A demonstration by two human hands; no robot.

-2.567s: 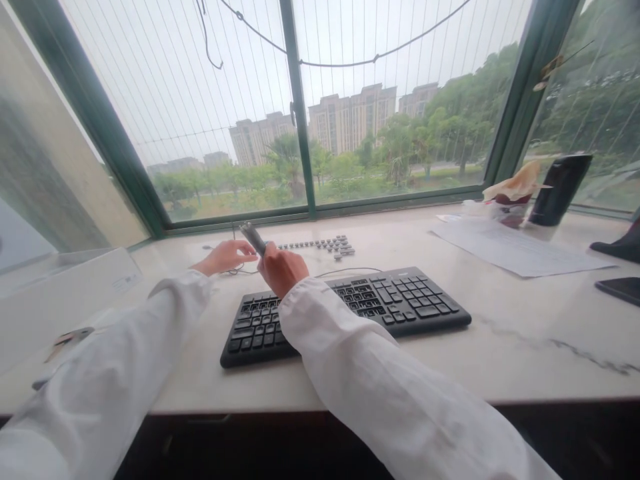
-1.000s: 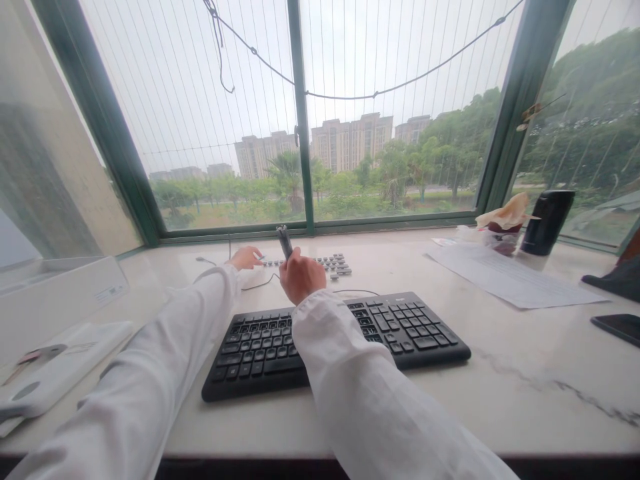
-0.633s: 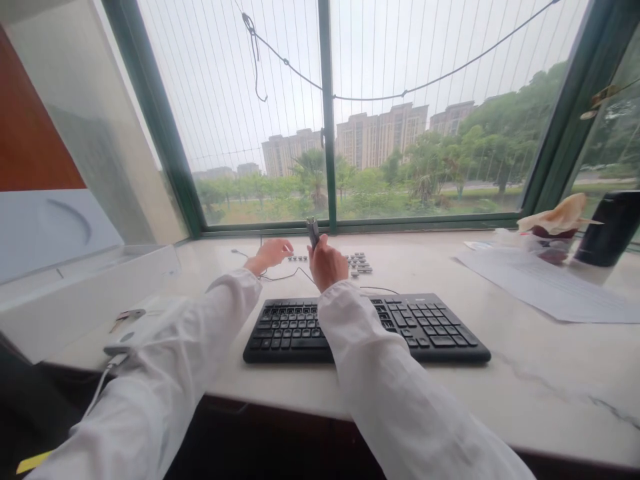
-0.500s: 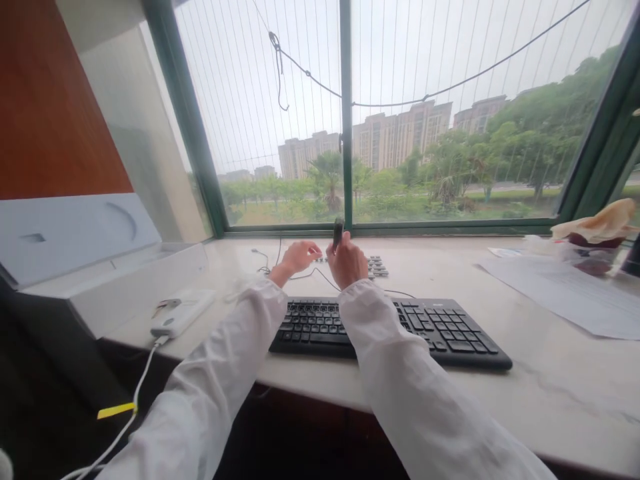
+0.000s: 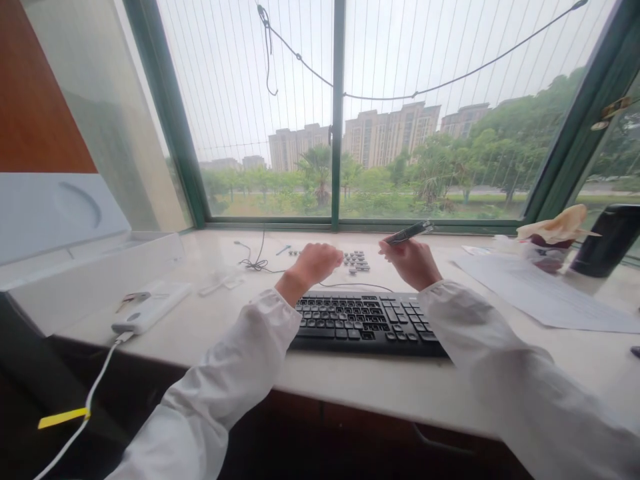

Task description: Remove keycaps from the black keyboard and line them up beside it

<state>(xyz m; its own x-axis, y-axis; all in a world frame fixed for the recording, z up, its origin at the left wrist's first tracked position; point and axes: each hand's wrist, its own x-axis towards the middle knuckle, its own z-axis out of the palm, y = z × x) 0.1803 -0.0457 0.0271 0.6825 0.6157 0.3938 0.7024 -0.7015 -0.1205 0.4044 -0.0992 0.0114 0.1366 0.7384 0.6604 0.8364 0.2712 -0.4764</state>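
Right hand (image 5: 413, 265) is gripping a dark handheld tool (image 5: 406, 233), which is slanting up to the right above the surface (image 5: 370, 373). I am watching the left hand (image 5: 316, 263) curling beside the loose small keys (image 5: 356, 259), but I cannot tell whether it is holding anything. Below both hands, the black keyboard (image 5: 350, 313) is lying partly behind the sleeves, exposing bare sockets. Farther out, I am seeing paper (image 5: 540, 287) lying rightward and a white power strip (image 5: 157, 310) resting leftward.

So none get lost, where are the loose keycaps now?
In the head view, the loose keycaps lie centrally between black keyboard and window, partly hidden by the left hand.
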